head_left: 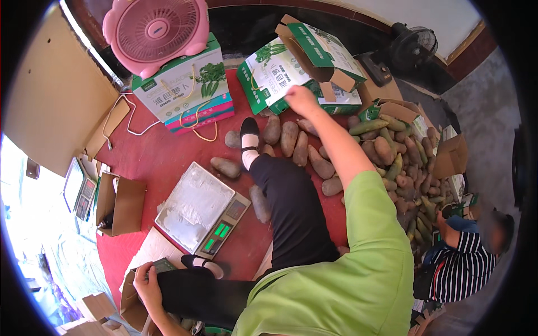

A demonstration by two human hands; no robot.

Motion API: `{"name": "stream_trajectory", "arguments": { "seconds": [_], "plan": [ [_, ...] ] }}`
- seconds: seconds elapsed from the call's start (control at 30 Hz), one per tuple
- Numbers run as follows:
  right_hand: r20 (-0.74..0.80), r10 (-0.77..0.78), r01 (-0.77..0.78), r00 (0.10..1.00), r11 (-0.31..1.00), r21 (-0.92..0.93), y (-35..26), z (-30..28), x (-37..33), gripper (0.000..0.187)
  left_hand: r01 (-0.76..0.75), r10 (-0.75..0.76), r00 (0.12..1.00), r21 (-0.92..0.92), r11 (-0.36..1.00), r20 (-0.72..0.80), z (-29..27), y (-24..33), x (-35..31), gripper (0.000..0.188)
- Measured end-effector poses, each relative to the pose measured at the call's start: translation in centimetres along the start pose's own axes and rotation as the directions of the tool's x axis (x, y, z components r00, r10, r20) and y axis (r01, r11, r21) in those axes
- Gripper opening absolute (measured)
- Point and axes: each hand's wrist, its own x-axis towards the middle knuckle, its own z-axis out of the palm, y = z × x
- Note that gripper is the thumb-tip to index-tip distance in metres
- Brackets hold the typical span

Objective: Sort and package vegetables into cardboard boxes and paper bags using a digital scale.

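My right hand point(302, 100) reaches far forward, its fingers bent against a green-and-white printed carton point(276, 70) that lies tipped over. A second open carton point(328, 50), with brown flaps out, leans on it. Down at the lower left, my left hand point(148, 287) curls over the rim of an open cardboard box point(130, 302) beside my leg. A dark green piece point(163, 265) sits next to those fingers. Between my hands stands a flat weighing scale point(196, 207) with a lit green display and a bare metal plate. Several long brownish tubers point(289, 138) lie near my foot.
A big heap of tubers and green gourds point(406, 162) spreads at the right. A pink fan point(157, 31) stands on a carton point(185, 84) at the back left. A black fan point(414, 45) is at the back right. Another person point(465, 257) crouches at the right edge.
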Motion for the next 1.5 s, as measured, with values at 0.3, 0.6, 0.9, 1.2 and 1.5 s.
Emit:
{"name": "stream_trajectory", "arguments": {
  "seconds": [0.3, 0.6, 0.9, 1.2, 1.5],
  "plan": [
    [-0.353, 0.149, -0.285, 0.924, 0.881, -0.376, 13.3, -7.1, 5.7, 0.029, 0.015, -0.003, 0.997, 0.161, 0.987, -0.075, 1.1, -0.2, 1.4, 0.009],
    [-0.304, 0.35, -0.444, 0.886, 0.83, -0.338, 13.0, -9.6, 8.6, 0.06, 0.05, -0.038, 0.998, 0.277, 0.959, -0.049, 2.3, 0.7, 2.8, 0.009],
    [-0.135, 0.431, -0.444, 0.892, 0.891, -0.097, 20.6, -7.2, 11.1, 0.036, 0.048, -0.043, 0.999, 0.241, 0.969, -0.024, 2.6, 1.2, 3.0, 0.011],
    [0.195, 0.343, -0.39, 0.919, 0.712, 0.584, 8.0, -16.4, 2.5, 0.012, 0.022, -0.011, 0.999, 0.225, 0.974, -0.051, 1.9, 1.4, 2.6, 0.012],
    [0.232, -0.061, -0.158, 0.971, 0.565, 0.81, -3.0, -25.9, -1.7, 0.014, -0.123, 0.126, 0.992, 0.111, 0.986, -0.018, 3.7, 5.7, 3.1, 0.012]
  ]
}}
